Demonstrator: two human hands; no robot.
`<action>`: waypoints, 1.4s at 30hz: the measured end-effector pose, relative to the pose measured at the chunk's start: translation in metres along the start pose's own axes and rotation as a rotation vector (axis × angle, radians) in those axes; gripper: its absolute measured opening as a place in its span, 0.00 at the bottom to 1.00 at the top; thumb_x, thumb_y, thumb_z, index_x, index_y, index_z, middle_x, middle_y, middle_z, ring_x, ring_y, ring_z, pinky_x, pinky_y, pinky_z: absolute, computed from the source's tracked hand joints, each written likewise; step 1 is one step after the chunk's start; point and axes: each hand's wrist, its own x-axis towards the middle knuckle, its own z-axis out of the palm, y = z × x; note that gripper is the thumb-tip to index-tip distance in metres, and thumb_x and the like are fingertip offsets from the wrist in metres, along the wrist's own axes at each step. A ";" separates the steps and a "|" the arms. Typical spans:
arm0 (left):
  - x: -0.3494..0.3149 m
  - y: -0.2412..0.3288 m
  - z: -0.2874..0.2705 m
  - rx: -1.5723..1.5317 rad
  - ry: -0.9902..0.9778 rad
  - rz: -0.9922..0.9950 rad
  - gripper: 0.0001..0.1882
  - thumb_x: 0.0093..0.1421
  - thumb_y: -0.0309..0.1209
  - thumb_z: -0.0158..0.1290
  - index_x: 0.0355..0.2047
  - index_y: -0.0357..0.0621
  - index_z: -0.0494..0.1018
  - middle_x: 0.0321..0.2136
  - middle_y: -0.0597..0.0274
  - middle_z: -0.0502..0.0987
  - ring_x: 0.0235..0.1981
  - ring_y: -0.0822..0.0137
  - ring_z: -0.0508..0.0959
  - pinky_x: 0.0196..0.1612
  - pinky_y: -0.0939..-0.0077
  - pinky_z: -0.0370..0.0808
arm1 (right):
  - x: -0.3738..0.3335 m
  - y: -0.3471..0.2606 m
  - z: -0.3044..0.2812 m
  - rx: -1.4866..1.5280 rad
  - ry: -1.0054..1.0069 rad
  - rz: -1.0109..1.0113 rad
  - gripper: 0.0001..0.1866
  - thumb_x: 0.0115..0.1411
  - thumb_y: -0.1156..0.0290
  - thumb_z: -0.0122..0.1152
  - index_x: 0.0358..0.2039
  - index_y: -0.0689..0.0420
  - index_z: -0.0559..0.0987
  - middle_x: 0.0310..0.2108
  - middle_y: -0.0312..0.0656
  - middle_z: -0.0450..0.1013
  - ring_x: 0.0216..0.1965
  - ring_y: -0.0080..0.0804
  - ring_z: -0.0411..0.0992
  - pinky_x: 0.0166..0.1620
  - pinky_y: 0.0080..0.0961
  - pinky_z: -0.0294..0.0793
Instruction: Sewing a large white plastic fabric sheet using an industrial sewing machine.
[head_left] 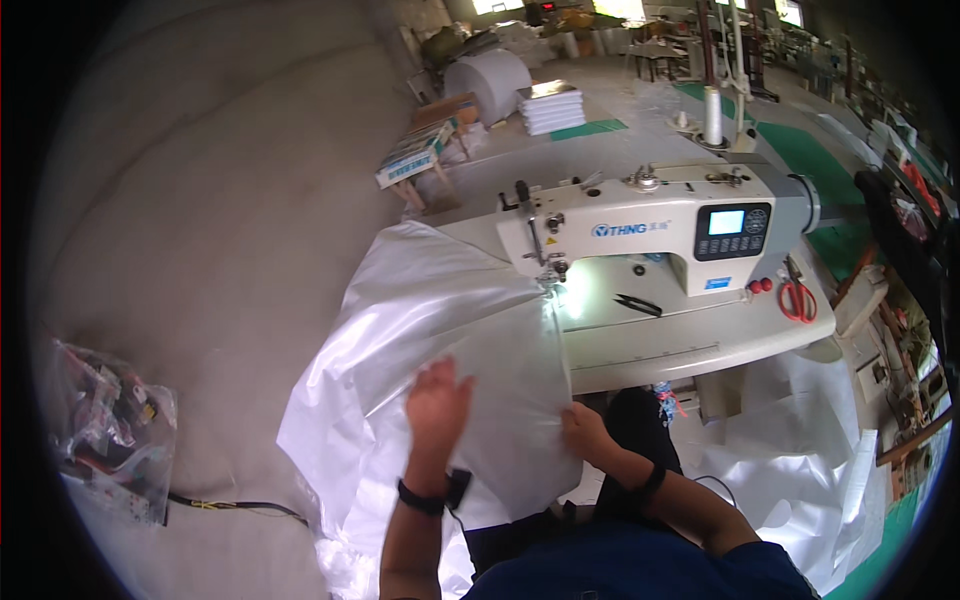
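A large white plastic-like sheet drapes over the left part of the sewing machine bed and down across my lap. Its right edge runs up under the needle area of the white sewing machine, where a lamp glows. My right hand is closed on that right edge, close to my body. Over the middle of the sheet is my left hand, a little blurred, its fingers stretched out and its thumb apart. Whether it touches the sheet is hard to tell.
Black thread snips lie on the machine bed, with red-handled scissors at its right end. A thread cone stands behind the machine. On the floor at left lies a clear bag of mixed items; more white sheeting hangs at right.
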 end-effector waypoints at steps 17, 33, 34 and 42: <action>-0.050 0.025 -0.042 -0.293 -0.922 0.219 0.09 0.54 0.30 0.47 0.35 0.42 0.64 0.21 0.45 0.74 0.22 0.44 0.75 0.28 0.50 0.71 | -0.004 -0.025 0.007 0.095 -0.183 0.077 0.16 0.59 0.68 0.42 0.38 0.66 0.73 0.34 0.56 0.73 0.37 0.48 0.72 0.41 0.37 0.69; -0.050 0.081 -0.018 -0.220 -0.559 0.472 0.07 0.48 0.30 0.49 0.27 0.44 0.74 0.21 0.56 0.76 0.26 0.54 0.77 0.26 0.61 0.72 | -0.015 0.024 0.018 -0.004 -0.368 -0.237 0.14 0.56 0.71 0.46 0.39 0.64 0.73 0.34 0.56 0.73 0.38 0.49 0.73 0.41 0.37 0.70; -0.044 0.084 -0.012 -0.297 -0.357 0.564 0.06 0.49 0.30 0.49 0.25 0.43 0.74 0.24 0.55 0.76 0.28 0.54 0.77 0.28 0.62 0.73 | -0.024 0.017 0.014 0.009 -0.333 -0.243 0.12 0.55 0.71 0.48 0.37 0.64 0.73 0.32 0.56 0.73 0.37 0.52 0.72 0.39 0.40 0.70; -0.068 0.101 0.037 -0.821 -0.570 -0.433 0.13 0.55 0.34 0.47 0.39 0.41 0.68 0.31 0.45 0.76 0.33 0.45 0.76 0.37 0.56 0.72 | -0.054 0.011 0.000 -0.182 -0.325 -0.217 0.09 0.54 0.72 0.48 0.32 0.63 0.73 0.29 0.58 0.73 0.36 0.56 0.72 0.39 0.45 0.70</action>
